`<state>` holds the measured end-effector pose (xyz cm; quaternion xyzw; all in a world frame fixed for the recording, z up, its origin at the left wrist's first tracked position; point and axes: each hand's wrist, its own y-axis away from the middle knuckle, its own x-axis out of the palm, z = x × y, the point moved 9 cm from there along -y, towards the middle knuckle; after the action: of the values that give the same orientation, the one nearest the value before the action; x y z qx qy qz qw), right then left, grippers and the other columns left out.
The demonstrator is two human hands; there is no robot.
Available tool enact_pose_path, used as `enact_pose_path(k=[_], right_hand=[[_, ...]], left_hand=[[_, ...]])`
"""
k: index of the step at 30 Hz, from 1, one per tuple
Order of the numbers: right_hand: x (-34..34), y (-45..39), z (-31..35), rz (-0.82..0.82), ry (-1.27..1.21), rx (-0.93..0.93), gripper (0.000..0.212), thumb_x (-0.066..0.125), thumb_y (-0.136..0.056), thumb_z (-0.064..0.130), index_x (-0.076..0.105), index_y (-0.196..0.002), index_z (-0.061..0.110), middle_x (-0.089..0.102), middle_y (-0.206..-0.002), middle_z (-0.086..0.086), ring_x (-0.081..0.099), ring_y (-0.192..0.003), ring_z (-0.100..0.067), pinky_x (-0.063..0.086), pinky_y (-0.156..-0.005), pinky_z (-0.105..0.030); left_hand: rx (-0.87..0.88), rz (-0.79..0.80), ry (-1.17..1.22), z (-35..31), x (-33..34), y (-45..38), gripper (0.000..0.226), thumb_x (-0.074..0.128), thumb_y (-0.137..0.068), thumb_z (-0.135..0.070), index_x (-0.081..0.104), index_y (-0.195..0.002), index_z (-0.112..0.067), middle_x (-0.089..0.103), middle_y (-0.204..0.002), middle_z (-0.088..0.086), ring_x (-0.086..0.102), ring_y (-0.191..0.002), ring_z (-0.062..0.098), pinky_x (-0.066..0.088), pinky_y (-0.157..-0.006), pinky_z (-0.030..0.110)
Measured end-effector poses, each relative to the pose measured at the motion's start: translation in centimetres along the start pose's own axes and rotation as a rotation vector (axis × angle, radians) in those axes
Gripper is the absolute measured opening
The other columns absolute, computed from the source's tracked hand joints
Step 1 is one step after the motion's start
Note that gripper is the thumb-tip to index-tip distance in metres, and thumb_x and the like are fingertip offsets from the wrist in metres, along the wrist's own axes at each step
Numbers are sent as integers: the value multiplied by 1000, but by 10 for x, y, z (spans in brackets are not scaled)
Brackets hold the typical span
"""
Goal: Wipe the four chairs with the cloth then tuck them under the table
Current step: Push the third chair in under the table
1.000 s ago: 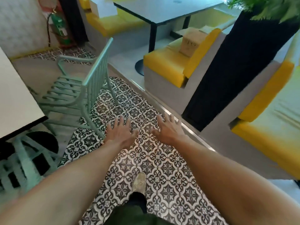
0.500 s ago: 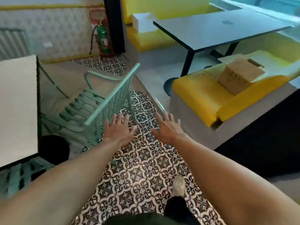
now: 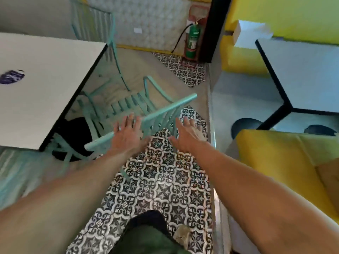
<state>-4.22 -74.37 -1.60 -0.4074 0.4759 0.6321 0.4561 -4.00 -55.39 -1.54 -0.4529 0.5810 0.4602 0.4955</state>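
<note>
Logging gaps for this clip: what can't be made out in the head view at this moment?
- Cloth: none in view; both hands look empty.
- Left hand: motion blur hides whether it touches the chair's top rail.
- Right hand: fingertips blurred.
- Far chair: seat hidden behind the white table.
- Chair at lower left: blurred, cut by the frame edge.
- Fourth chair: not in view.

A chair (image 3: pixel 128 107) stands just right of the counter (image 3: pixel 45 79), its seat partly under the counter's edge. A second chair (image 3: pixel 95 28) stands behind the counter; a fire extinguisher (image 3: pixel 192 41) stands farther back, right.
</note>
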Motion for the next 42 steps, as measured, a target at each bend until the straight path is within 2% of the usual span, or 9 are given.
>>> enact_pose_path(k=[5,9,12,14,18,25,32,38,42], right_hand=[[-28,-80,17,-83,36,-153,84,51,-89,46,3,-152,19,0,-160,-14,3,-147,-33,12,-116,-59],[-8,-140,23,-15,132,-196,94,59,-83,42,-1,-152,19,-6,-160,-17,-4,-146,-38,4,-116,-59],[30,-173,22,195,381,-252,76,61,-79,44,27,-144,21,35,-148,-15,27,-139,-35,11,-114,-61],[40,-191,23,248,454,-312,51,61,-81,44,49,-127,24,58,-120,-5,52,-116,-28,26,-109,-55],[48,-217,22,356,460,-404,31,62,-83,45,64,-111,31,63,-88,8,58,-83,-14,46,-77,-33],[58,-225,26,509,446,-560,56,65,-84,41,47,-137,37,64,-105,3,59,-97,-17,48,-93,-38],[54,-233,-4,608,454,-661,58,63,-87,30,43,-140,41,60,-91,5,56,-71,-9,51,-61,-24],[37,-253,-49,672,506,-824,56,59,-86,19,48,-136,40,64,-102,0,59,-73,-11,55,-71,-26],[26,-267,-80,691,594,-925,58,62,-86,23,45,-138,43,58,-128,-1,57,-109,-21,51,-95,-38]], left_hand=[[-195,43,6,45,15,-42,99,53,-80,-70,11,-153,-18,5,-162,11,-1,-149,29,3,-119,53],[-272,289,-67,89,60,-67,96,52,-79,-71,16,-154,-24,17,-159,9,10,-148,28,12,-118,52],[-331,356,-1,104,84,-71,62,52,-82,-64,52,-135,-34,64,-114,-3,60,-108,20,51,-94,40],[-395,329,12,109,88,-70,46,51,-81,-62,64,-117,-37,63,-80,-11,63,-76,12,58,-71,32],[-433,378,-26,111,90,-70,36,53,-82,-60,65,-108,-37,59,-74,-12,58,-67,5,52,-64,28],[-506,456,13,111,89,-72,42,55,-85,-60,64,-117,-34,57,-72,-12,57,-69,6,54,-81,34],[-592,523,81,65,98,-68,44,53,-86,-64,63,-119,-35,59,-77,-11,60,-73,6,54,-68,26],[-760,469,188,-13,93,-75,37,53,-86,-63,66,-113,-41,62,-75,-13,62,-67,5,54,-64,24],[-887,447,270,-67,96,-82,34,55,-83,-59,66,-111,-43,64,-80,-15,63,-74,6,56,-72,29]])
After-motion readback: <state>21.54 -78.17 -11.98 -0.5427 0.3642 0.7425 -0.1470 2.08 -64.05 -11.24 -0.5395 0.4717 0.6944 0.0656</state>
